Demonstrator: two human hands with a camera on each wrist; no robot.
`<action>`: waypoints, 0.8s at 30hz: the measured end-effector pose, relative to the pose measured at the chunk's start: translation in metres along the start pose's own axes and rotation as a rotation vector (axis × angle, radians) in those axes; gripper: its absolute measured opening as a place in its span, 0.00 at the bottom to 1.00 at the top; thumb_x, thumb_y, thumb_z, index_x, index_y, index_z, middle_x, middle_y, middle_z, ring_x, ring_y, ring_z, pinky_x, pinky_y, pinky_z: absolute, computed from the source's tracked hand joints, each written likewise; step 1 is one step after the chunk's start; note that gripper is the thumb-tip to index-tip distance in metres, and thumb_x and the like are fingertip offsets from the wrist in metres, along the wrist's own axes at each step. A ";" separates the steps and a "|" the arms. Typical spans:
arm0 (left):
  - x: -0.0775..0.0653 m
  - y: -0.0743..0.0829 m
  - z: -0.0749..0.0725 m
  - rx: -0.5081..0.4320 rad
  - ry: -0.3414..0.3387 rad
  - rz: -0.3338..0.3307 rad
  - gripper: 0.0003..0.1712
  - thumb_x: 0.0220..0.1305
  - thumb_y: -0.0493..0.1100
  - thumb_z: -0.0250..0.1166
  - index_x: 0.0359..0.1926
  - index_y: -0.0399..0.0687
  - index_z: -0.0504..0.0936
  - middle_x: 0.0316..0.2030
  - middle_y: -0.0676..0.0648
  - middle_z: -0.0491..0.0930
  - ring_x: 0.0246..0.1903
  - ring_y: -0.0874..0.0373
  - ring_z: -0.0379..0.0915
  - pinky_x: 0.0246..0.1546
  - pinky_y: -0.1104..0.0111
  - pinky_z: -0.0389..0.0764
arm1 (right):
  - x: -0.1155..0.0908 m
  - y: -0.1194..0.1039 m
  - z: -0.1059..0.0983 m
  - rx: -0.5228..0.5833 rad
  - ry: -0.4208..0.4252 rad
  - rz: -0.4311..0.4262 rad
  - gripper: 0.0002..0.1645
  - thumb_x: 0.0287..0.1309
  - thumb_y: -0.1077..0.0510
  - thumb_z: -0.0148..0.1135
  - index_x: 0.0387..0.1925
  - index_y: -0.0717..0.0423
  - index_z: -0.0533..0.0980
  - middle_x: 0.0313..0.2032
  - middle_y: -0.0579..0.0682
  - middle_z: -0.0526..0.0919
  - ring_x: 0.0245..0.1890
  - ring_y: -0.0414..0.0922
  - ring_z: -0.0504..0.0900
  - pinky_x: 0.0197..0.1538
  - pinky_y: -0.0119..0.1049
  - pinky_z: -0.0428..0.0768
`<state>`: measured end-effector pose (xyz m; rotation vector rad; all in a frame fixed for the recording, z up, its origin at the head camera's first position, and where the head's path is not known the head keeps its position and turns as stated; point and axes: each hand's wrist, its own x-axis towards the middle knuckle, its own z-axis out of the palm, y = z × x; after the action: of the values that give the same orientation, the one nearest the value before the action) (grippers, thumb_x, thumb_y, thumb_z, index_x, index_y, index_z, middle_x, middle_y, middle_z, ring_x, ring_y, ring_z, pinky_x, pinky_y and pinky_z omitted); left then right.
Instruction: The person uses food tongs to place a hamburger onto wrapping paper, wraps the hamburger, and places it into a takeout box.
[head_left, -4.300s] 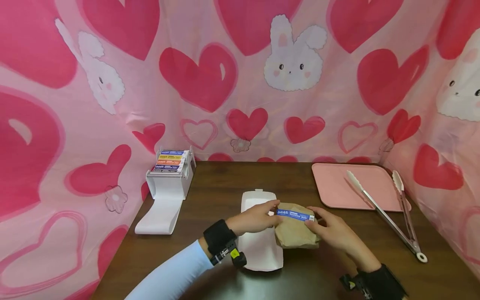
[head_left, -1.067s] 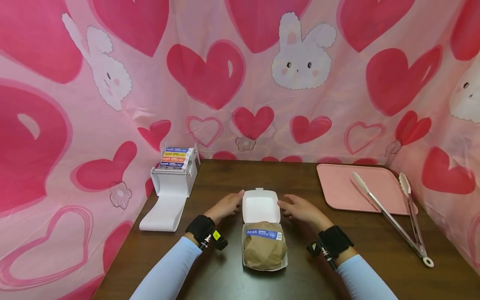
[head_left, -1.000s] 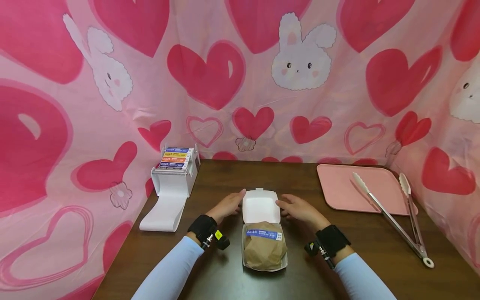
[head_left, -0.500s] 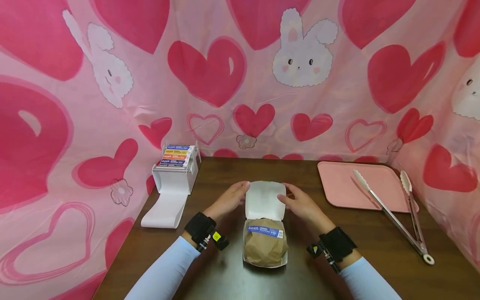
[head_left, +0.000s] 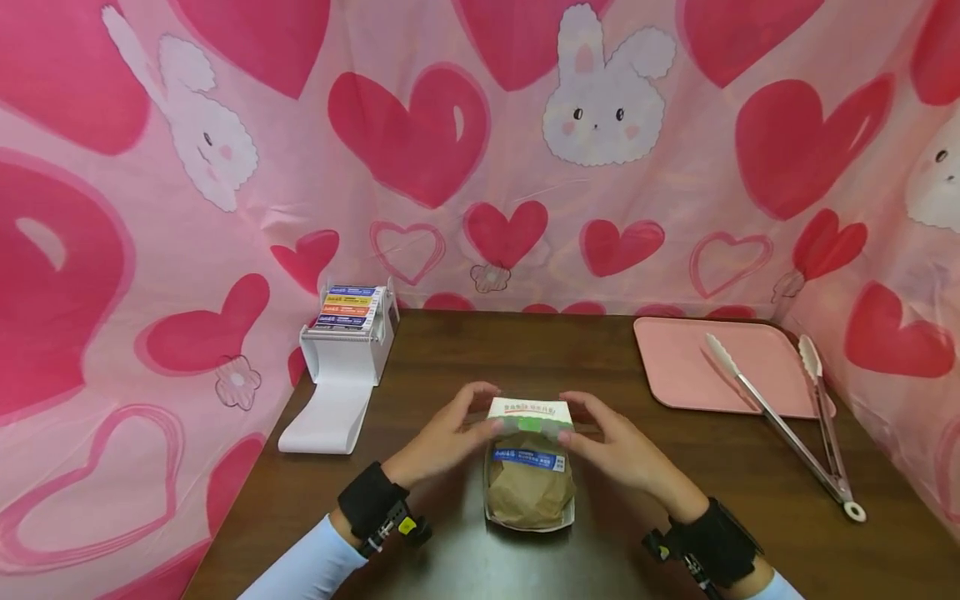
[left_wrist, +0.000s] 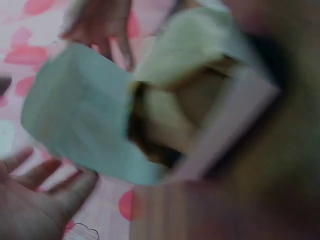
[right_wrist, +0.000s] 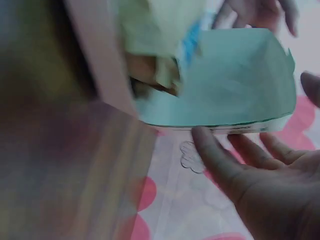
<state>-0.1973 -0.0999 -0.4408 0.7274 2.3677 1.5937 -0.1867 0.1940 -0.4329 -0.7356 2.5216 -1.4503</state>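
A white paper burger box (head_left: 529,408) stands on the table with its lid raised and tipped forward. In its base sits a brown paper-wrapped burger (head_left: 531,496) with a blue label strip. My left hand (head_left: 446,433) holds the lid's left side, thumb at the front corner and fingers behind. My right hand (head_left: 626,446) holds the right side the same way. In the left wrist view, the lid (left_wrist: 80,115) has its pale inside showing, blurred. The right wrist view has the lid (right_wrist: 235,80) with fingers along its edge.
A label dispenser (head_left: 348,333) with a white strip hanging out stands at the left. At the back right lies a pink tray (head_left: 675,367), with metal tongs (head_left: 780,433) across it. A pink heart-print cloth (head_left: 420,250) hangs behind the table.
The wrapped burger went from my hands into the box base. Both hands then took the lid's sides; the lid rose from lying back and now tips forward over the burger.
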 end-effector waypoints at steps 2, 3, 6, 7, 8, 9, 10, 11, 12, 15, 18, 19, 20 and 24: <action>-0.012 -0.003 0.003 0.079 -0.048 0.065 0.36 0.68 0.54 0.68 0.71 0.51 0.63 0.69 0.46 0.65 0.69 0.49 0.64 0.66 0.54 0.71 | -0.011 0.002 0.008 -0.015 -0.016 -0.089 0.42 0.64 0.51 0.69 0.73 0.57 0.62 0.66 0.61 0.70 0.64 0.60 0.74 0.59 0.51 0.78; -0.019 -0.004 0.005 0.124 -0.072 0.092 0.39 0.65 0.55 0.70 0.71 0.54 0.64 0.70 0.48 0.63 0.70 0.51 0.63 0.66 0.54 0.70 | -0.017 0.003 0.012 -0.034 -0.019 -0.134 0.44 0.61 0.51 0.72 0.73 0.57 0.62 0.67 0.60 0.68 0.65 0.59 0.73 0.60 0.49 0.78; -0.034 -0.010 0.014 0.285 -0.127 0.160 0.48 0.56 0.61 0.75 0.73 0.61 0.62 0.73 0.52 0.57 0.73 0.54 0.55 0.67 0.53 0.69 | -0.031 0.010 0.026 -0.178 0.013 -0.227 0.52 0.53 0.50 0.78 0.75 0.55 0.62 0.70 0.57 0.64 0.67 0.54 0.70 0.61 0.46 0.78; -0.039 -0.012 0.018 0.342 -0.133 0.180 0.52 0.53 0.63 0.77 0.74 0.63 0.61 0.74 0.53 0.55 0.73 0.54 0.53 0.67 0.52 0.69 | -0.035 0.012 0.032 -0.221 0.032 -0.247 0.54 0.50 0.50 0.80 0.75 0.54 0.62 0.71 0.56 0.64 0.67 0.53 0.69 0.61 0.45 0.77; -0.043 -0.014 0.022 0.392 -0.139 0.194 0.55 0.51 0.64 0.77 0.75 0.65 0.58 0.75 0.53 0.53 0.74 0.53 0.50 0.66 0.52 0.70 | -0.039 0.015 0.037 -0.265 0.052 -0.263 0.56 0.48 0.50 0.81 0.75 0.54 0.62 0.71 0.56 0.63 0.68 0.53 0.68 0.61 0.44 0.77; -0.047 -0.016 0.026 0.432 -0.143 0.207 0.59 0.49 0.64 0.78 0.77 0.64 0.56 0.76 0.52 0.51 0.75 0.53 0.48 0.66 0.51 0.70 | -0.042 0.017 0.042 -0.291 0.063 -0.277 0.58 0.47 0.51 0.82 0.75 0.54 0.61 0.72 0.57 0.62 0.68 0.54 0.67 0.61 0.45 0.77; -0.049 -0.018 0.030 0.479 -0.136 0.229 0.62 0.47 0.65 0.79 0.78 0.63 0.54 0.76 0.51 0.49 0.76 0.51 0.46 0.66 0.51 0.71 | -0.044 0.020 0.045 -0.314 0.072 -0.288 0.60 0.45 0.52 0.83 0.76 0.54 0.60 0.72 0.57 0.61 0.69 0.54 0.67 0.61 0.45 0.77; -0.051 -0.020 0.034 0.533 -0.121 0.257 0.64 0.47 0.65 0.79 0.78 0.60 0.53 0.76 0.49 0.49 0.76 0.49 0.45 0.65 0.51 0.71 | -0.047 0.022 0.049 -0.324 0.079 -0.301 0.62 0.44 0.53 0.83 0.77 0.54 0.58 0.73 0.58 0.60 0.69 0.55 0.66 0.61 0.45 0.77; -0.052 -0.022 0.038 0.574 -0.102 0.283 0.65 0.47 0.63 0.80 0.79 0.57 0.52 0.76 0.47 0.49 0.76 0.47 0.46 0.65 0.51 0.72 | -0.048 0.025 0.051 -0.336 0.089 -0.314 0.63 0.43 0.54 0.84 0.77 0.55 0.57 0.73 0.58 0.59 0.70 0.55 0.65 0.61 0.43 0.77; -0.054 -0.025 0.046 0.656 -0.033 0.306 0.60 0.52 0.59 0.79 0.78 0.52 0.54 0.75 0.43 0.52 0.75 0.40 0.47 0.64 0.49 0.72 | -0.051 0.031 0.057 -0.378 0.114 -0.335 0.65 0.42 0.56 0.84 0.78 0.56 0.56 0.73 0.57 0.59 0.70 0.53 0.64 0.62 0.41 0.76; -0.054 -0.027 0.049 0.644 0.006 0.248 0.52 0.57 0.56 0.77 0.76 0.53 0.58 0.75 0.43 0.54 0.74 0.35 0.49 0.62 0.45 0.73 | -0.052 0.035 0.059 -0.441 0.153 -0.350 0.63 0.41 0.56 0.85 0.76 0.56 0.58 0.72 0.57 0.62 0.69 0.53 0.67 0.60 0.43 0.78; -0.054 -0.027 0.049 0.635 0.000 0.220 0.52 0.57 0.57 0.76 0.76 0.55 0.58 0.75 0.44 0.54 0.74 0.36 0.51 0.61 0.46 0.74 | -0.052 0.035 0.060 -0.459 0.159 -0.352 0.62 0.42 0.56 0.84 0.76 0.56 0.59 0.71 0.57 0.63 0.68 0.53 0.68 0.59 0.44 0.79; -0.054 -0.028 0.050 0.625 -0.010 0.196 0.52 0.57 0.58 0.76 0.76 0.56 0.58 0.76 0.45 0.53 0.74 0.36 0.53 0.60 0.46 0.75 | -0.052 0.036 0.060 -0.477 0.165 -0.354 0.61 0.42 0.55 0.84 0.75 0.55 0.61 0.71 0.57 0.64 0.68 0.54 0.69 0.58 0.46 0.80; -0.054 -0.029 0.052 0.627 -0.052 0.165 0.52 0.57 0.58 0.76 0.76 0.55 0.57 0.76 0.44 0.52 0.71 0.42 0.60 0.57 0.52 0.78 | -0.051 0.035 0.061 -0.530 0.180 -0.365 0.55 0.44 0.55 0.84 0.72 0.54 0.66 0.69 0.58 0.66 0.65 0.55 0.71 0.53 0.48 0.82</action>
<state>-0.1377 -0.0932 -0.4942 1.0780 2.8432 0.8372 -0.1330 0.1861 -0.5006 -1.2496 3.0806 -0.9512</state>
